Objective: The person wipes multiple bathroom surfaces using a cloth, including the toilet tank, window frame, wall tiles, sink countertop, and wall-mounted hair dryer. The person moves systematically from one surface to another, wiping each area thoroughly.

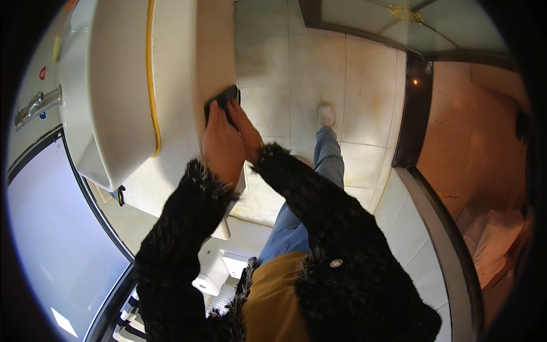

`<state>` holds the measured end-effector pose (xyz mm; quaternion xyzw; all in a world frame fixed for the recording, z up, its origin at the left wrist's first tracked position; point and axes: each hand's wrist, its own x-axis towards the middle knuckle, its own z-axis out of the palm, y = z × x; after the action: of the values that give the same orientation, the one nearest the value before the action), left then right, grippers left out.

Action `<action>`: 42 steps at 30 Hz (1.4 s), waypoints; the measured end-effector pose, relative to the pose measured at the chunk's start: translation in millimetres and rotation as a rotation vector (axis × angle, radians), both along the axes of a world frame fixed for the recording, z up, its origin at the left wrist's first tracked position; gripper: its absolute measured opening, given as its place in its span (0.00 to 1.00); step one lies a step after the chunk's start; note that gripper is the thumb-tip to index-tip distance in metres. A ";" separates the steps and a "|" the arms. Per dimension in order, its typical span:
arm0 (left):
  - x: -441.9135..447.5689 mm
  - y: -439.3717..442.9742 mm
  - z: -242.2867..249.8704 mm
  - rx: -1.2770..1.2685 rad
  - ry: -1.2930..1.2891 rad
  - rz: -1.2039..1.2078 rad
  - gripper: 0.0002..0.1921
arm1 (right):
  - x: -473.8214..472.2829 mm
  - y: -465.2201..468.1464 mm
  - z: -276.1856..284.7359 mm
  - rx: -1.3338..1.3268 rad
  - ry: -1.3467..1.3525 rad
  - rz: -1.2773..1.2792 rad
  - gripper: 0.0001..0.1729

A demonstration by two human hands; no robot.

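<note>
Both hands are held out together over the edge of a pale countertop [171,85] beside a white washbasin [115,85]. My left hand [224,147] lies with fingers extended on a black object [224,100], maybe a cloth or sponge. My right hand [248,130] presses its fingers on the same object from the other side. The object sits at the counter's outer edge; its exact kind cannot be told. Which fingers grip it and how firmly is partly hidden.
A metal faucet [38,107] is on the wall side. Tiled floor [316,64] lies to the right, with a dark door sill [414,111] beyond. A white plastic bag [491,239] is past the doorway. A glass-panelled door [363,19] stands at the top.
</note>
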<state>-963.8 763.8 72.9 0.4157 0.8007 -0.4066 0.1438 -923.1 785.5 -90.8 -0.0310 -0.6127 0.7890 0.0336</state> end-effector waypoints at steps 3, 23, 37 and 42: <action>14.5 -3.0 8.3 -0.154 -0.259 0.095 0.17 | 29.8 -5.6 13.6 -0.092 -0.116 0.129 0.36; -117.7 61.7 9.6 -0.290 -0.020 0.110 0.18 | -129.8 45.5 14.7 -0.247 -0.103 0.199 0.36; -177.3 87.1 -15.7 -0.148 -0.045 0.277 0.25 | -187.7 56.0 -38.2 0.519 0.156 0.063 0.32; -109.1 64.5 -37.7 -0.313 -0.193 0.294 0.28 | -87.2 35.4 -27.4 -0.013 -0.168 0.086 0.26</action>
<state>-1072.9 828.3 35.2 0.3041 0.7626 -0.4587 0.3400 -1010.3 820.9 -118.2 -0.0711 -0.6090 0.7882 -0.0522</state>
